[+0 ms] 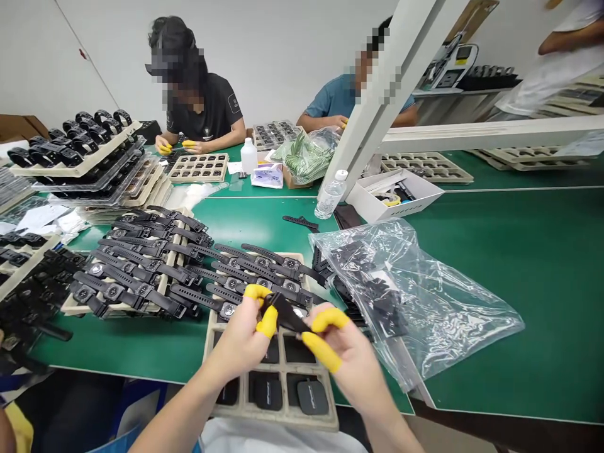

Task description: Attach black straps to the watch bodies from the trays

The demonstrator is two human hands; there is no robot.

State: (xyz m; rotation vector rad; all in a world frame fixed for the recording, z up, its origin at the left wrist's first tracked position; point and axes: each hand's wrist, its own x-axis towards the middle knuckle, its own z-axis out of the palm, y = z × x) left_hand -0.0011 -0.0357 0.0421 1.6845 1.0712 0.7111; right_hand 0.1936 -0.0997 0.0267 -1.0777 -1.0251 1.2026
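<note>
Both my hands, with yellow finger covers, are over a beige compartment tray (pixel 325 393). My left hand (pixel 252 324) pinches one end of a black watch piece (pixel 287 313). At its other end, the thumb and finger of my right hand (pixel 342 343) close on it. The piece is tilted, and its details are blurred. In the tray's near compartments lie black square pieces (pixel 312 396) with pale lettering. Behind my hands, black watches with straps (pixel 262 263) lie in rows across the tray's far part. My fingers hide some of them.
Stacked trays of watches (pixel 141 264) stand left, with a taller stack (pixel 75 154) behind. A clear plastic bag (pixel 438 296) covers black straps at right. A bottle (pixel 330 195) and a white box (pixel 394 195) stand farther back. Two people sit across the table; another stands at upper right.
</note>
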